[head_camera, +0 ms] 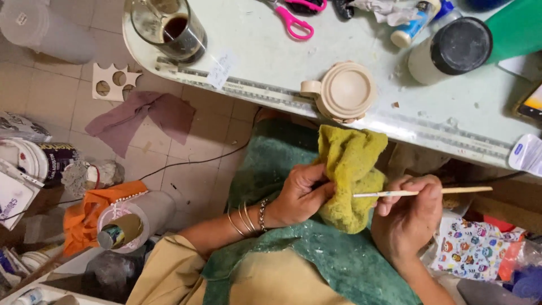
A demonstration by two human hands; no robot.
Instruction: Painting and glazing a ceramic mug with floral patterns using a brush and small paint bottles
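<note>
1. Head view looks down on my lap: my left hand (302, 195) is closed around a bunched yellow cloth (350, 178), thumb and fingers pinching its near side.
2. My right hand (409, 217) is curled shut on a thin brush (420, 192), held level like a pen, its pale tip pressed into the cloth just beside my left fingers.
3. Cloth and brush both sit between my hands, above the green apron (339, 265), just below the table (271, 62) edge.
4. I judge the step in hand is wiping the brush tip clean in the cloth.
5. Next calls for drawing the brush back through a firm pinch, gently, so the bristles don't splay.
6. Beyond my hands on the table: a round beige lid (344, 90), a dark jar (169, 28), pink scissors (296, 20).
</note>
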